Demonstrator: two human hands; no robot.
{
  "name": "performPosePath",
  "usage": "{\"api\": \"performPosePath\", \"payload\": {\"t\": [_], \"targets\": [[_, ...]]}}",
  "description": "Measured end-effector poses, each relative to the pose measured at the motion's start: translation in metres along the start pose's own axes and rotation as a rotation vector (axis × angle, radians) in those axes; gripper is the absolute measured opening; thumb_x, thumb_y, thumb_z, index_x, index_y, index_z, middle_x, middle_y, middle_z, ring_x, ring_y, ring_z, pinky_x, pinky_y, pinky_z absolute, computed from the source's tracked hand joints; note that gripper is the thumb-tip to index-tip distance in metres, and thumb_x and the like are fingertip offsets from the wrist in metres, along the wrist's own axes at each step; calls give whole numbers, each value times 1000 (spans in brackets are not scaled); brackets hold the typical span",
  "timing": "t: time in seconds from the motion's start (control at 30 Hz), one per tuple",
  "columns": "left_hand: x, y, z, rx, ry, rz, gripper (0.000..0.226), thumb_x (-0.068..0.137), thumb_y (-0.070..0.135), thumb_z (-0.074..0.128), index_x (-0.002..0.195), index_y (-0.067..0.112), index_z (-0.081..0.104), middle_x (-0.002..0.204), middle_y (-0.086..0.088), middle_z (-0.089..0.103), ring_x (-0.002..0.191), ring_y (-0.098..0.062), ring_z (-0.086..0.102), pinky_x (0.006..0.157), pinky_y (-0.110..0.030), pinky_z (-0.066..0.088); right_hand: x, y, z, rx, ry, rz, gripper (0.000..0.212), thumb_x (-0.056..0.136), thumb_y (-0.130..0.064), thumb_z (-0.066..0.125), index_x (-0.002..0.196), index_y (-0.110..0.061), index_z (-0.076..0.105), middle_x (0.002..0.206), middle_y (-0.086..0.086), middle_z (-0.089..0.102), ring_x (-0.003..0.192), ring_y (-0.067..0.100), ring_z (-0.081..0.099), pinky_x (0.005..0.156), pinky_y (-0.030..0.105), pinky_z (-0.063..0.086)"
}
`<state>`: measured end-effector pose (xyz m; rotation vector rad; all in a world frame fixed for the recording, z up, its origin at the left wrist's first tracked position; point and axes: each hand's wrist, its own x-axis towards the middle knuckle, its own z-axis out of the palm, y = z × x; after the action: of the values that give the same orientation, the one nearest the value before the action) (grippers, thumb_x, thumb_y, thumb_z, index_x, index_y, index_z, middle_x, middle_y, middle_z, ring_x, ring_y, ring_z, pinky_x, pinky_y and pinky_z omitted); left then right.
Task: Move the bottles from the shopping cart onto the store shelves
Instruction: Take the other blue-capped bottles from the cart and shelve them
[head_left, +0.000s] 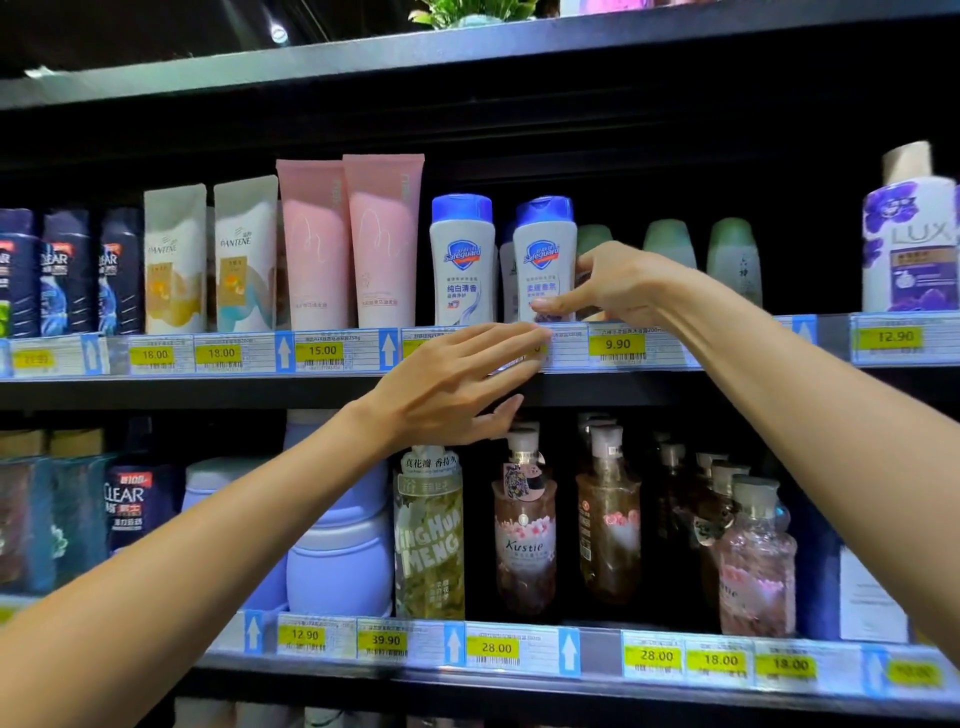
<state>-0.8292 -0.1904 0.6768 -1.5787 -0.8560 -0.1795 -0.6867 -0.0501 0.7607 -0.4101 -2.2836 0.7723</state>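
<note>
Two white Safeguard bottles with blue caps stand on the upper shelf (208, 387). My right hand (613, 283) grips the right Safeguard bottle (543, 249) at its right side, thumb across the lower front. The left Safeguard bottle (461, 260) stands free beside it. My left hand (457, 384) is held flat with straight fingers in front of the shelf's price strip, just below the gripped bottle, holding nothing. The shopping cart is out of view.
Pink tubes (353, 244), Pantene pouches (208, 260) and dark Clear bottles (67, 273) fill the shelf to the left. Green-capped bottles (732, 254) and a Lux bottle (909, 244) stand to the right. The lower shelf holds Kustie bottles (524, 530), jars and other bottles.
</note>
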Motion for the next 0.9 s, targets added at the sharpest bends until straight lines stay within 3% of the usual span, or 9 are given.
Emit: {"api": "performPosePath", "payload": {"t": [0.1, 0.4, 0.9], "targets": [[-2, -1, 1, 6, 8, -1, 30, 87, 15, 56, 106, -3, 70, 126, -19, 60, 115, -32, 60, 93, -40, 51, -4, 2, -3, 56, -7, -23, 32, 72, -23, 80, 99, -10, 69, 82, -1, 74, 66, 6, 70, 49, 17, 48], [-4, -1, 2, 51, 84, 1, 29, 85, 18, 58, 104, 0, 72, 118, -18, 65, 106, -32, 65, 86, -40, 54, -11, -2, -1, 56, -57, -97, 40, 78, -20, 76, 114, -6, 65, 104, 8, 72, 97, 20, 69, 90, 39, 54], [-6, -2, 6, 72, 113, -18, 24, 83, 18, 59, 93, 0, 72, 110, -17, 68, 97, -32, 66, 81, -39, 53, -13, -7, -1, 47, -98, -110, 36, 78, -19, 74, 111, -8, 65, 100, 5, 73, 92, 16, 70, 78, 31, 58]]}}
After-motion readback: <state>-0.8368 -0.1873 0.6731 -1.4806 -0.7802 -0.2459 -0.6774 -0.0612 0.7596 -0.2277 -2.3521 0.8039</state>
